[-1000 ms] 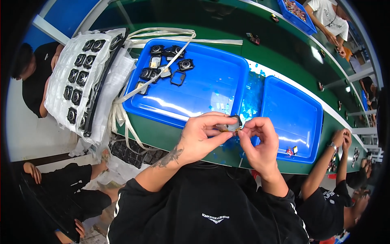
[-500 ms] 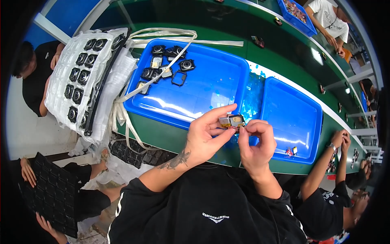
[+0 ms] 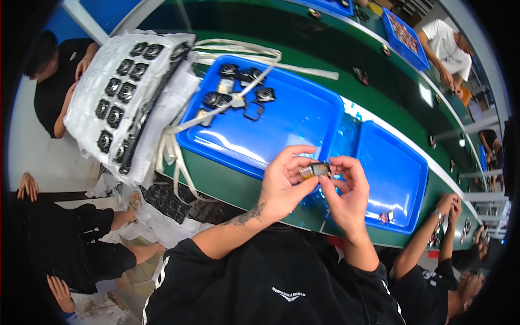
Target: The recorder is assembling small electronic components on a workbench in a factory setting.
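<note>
Above the table's near edge, a small opened smartwatch case (image 3: 316,170) with a silvery block and a dark rim sits between my two hands. Its left end is gripped by the thumb and fingers of my left hand (image 3: 283,187). Closed on the right end is my right hand (image 3: 349,197), its fingertips along the dark edge and its thumb near the lower side. My fingers cover part of the case. Behind my hands lies a large blue tray (image 3: 260,135), with several black watch cases (image 3: 265,94) and an empty-looking black frame (image 3: 253,111) in its far left part.
Right of my hands is a smaller blue tray (image 3: 392,162) with small red and yellowish parts. White straps (image 3: 222,108) cross the large tray. A white-wrapped stack of watch cases (image 3: 89,103) stands left. Co-workers sit left and right; one holds a black sheet (image 3: 49,244).
The whole view has shifted, and the trays appear lower and farther right. My right fingers have moved from the case's lower edge up to its right end. The case stays between my hands.
</note>
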`<state>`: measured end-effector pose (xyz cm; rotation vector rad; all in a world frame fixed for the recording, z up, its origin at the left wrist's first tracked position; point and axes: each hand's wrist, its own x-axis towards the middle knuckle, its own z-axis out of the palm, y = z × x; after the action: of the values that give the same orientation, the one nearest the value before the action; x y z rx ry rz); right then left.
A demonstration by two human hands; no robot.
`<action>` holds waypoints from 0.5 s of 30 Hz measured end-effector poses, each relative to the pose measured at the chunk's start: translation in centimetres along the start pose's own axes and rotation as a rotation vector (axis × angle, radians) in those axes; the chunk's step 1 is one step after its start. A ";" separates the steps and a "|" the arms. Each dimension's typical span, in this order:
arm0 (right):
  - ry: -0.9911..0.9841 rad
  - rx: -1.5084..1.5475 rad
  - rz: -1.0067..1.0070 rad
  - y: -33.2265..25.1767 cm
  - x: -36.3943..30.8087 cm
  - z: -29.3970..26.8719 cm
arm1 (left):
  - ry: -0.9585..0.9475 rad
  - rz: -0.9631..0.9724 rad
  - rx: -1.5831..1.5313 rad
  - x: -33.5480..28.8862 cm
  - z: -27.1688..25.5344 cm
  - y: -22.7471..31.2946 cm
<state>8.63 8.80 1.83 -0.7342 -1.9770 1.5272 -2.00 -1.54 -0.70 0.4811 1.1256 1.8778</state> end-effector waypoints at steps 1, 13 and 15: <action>-0.040 -0.035 -0.007 0.3 0.2 -0.2 | 0.017 0.007 -0.009 0.1 -0.2 -0.1; 0.275 -0.567 0.172 12.1 24.9 -17.0 | -0.367 0.947 0.769 -10.3 3.0 20.9; 0.280 -0.654 0.171 12.9 24.8 -16.8 | -0.195 1.042 0.764 -10.8 4.0 20.6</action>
<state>3.98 40.31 -5.02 -1.3247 -2.2340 0.7740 -3.29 -12.80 19.98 1.9304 1.6014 2.0471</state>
